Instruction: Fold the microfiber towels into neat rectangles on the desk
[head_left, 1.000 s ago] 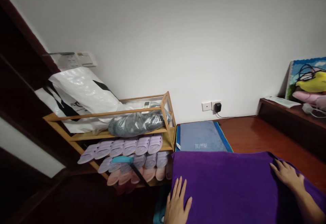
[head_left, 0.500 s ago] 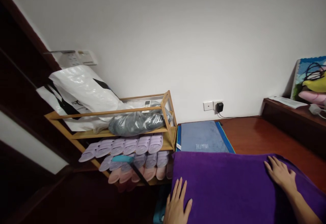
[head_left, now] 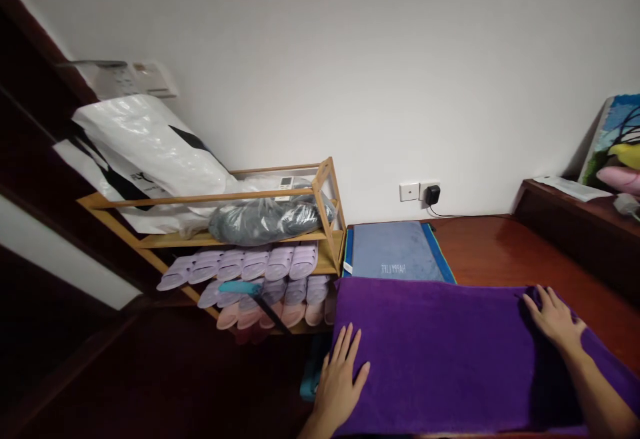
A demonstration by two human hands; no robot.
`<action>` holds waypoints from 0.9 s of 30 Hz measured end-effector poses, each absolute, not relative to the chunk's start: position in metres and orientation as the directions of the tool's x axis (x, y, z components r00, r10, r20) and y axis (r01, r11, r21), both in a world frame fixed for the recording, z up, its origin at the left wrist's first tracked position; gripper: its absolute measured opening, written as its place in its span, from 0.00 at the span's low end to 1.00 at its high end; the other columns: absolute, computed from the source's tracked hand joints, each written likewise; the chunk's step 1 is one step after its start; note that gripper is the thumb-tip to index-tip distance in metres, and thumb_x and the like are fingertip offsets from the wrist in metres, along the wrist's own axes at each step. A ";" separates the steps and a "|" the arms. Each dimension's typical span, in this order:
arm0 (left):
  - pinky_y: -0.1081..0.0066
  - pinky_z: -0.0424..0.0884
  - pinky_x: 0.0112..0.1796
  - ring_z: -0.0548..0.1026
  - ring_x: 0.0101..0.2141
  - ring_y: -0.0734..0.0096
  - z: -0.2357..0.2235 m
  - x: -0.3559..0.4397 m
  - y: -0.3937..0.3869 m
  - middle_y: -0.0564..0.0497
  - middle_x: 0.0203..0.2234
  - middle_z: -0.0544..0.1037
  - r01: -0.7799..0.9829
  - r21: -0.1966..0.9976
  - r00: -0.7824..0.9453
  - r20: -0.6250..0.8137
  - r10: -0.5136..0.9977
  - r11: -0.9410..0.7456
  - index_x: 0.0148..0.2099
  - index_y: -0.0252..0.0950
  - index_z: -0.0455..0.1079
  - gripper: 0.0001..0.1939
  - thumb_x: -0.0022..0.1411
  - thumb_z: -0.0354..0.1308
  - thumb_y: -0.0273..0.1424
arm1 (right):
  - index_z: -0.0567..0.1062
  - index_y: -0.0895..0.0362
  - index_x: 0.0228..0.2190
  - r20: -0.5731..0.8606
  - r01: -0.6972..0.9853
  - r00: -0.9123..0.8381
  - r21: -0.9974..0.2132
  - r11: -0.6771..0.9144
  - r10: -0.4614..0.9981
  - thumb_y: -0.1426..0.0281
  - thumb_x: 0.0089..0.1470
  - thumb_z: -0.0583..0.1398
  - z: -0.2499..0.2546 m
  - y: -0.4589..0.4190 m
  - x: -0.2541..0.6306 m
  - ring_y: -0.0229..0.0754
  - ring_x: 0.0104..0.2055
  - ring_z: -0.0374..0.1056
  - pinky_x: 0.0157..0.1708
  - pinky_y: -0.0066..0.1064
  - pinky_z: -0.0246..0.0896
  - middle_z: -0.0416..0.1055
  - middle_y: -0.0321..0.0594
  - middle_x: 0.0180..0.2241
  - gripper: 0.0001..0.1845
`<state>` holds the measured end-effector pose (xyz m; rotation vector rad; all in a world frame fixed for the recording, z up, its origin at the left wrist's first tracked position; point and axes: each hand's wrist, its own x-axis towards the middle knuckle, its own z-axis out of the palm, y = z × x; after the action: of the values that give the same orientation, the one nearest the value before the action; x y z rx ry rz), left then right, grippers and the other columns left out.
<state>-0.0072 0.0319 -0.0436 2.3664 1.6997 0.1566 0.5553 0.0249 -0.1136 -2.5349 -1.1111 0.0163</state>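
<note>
Item examined: one purple cloth (head_left: 440, 352), uniform in colour, with a soft, matte, short-napped surface. It lies spread flat on the reddish-brown counter (head_left: 480, 246), broad and roughly rectangular across its main panel. The far edge runs nearly straight from left to right; the far left corner ends in a small point. Slight bunching is noted at the far right, beyond which the fabric slopes nearer and rightward. The main panel is largely smooth. A dark shadow covers part of the right side.
</note>
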 end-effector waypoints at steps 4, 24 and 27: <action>0.58 0.53 0.57 0.43 0.64 0.68 -0.044 -0.011 0.034 0.56 0.66 0.41 0.909 0.240 0.361 -0.046 0.932 -0.340 0.67 0.49 0.39 0.31 0.65 0.44 0.34 | 0.64 0.55 0.55 0.069 0.759 0.613 -0.328 -0.562 0.787 0.46 0.53 0.40 -0.110 0.031 0.558 0.55 0.62 0.48 0.57 0.62 0.38 0.54 0.48 0.61 0.38; 0.56 0.49 0.59 0.51 0.62 0.59 -0.060 -0.016 0.039 0.57 0.65 0.46 0.879 0.118 0.448 0.123 0.886 -0.461 0.67 0.51 0.37 0.32 0.65 0.46 0.36 | 0.63 0.74 0.53 0.245 0.793 0.564 -0.428 -0.434 0.789 0.64 0.52 0.43 -0.078 0.087 0.619 0.55 0.62 0.50 0.60 0.38 0.45 0.56 0.62 0.58 0.34; 0.55 0.50 0.59 0.51 0.62 0.59 -0.066 -0.016 0.040 0.57 0.65 0.45 0.884 0.132 0.438 0.101 0.893 -0.449 0.67 0.51 0.37 0.31 0.65 0.44 0.38 | 0.62 0.74 0.53 0.205 0.797 0.544 -0.430 -0.424 0.814 0.62 0.50 0.44 -0.096 0.095 0.607 0.54 0.62 0.50 0.60 0.38 0.47 0.54 0.63 0.59 0.35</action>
<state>-0.0162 0.0397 -0.0661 2.6133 1.6160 0.2401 0.6069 0.0948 -0.0962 -2.3027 -1.3025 0.0465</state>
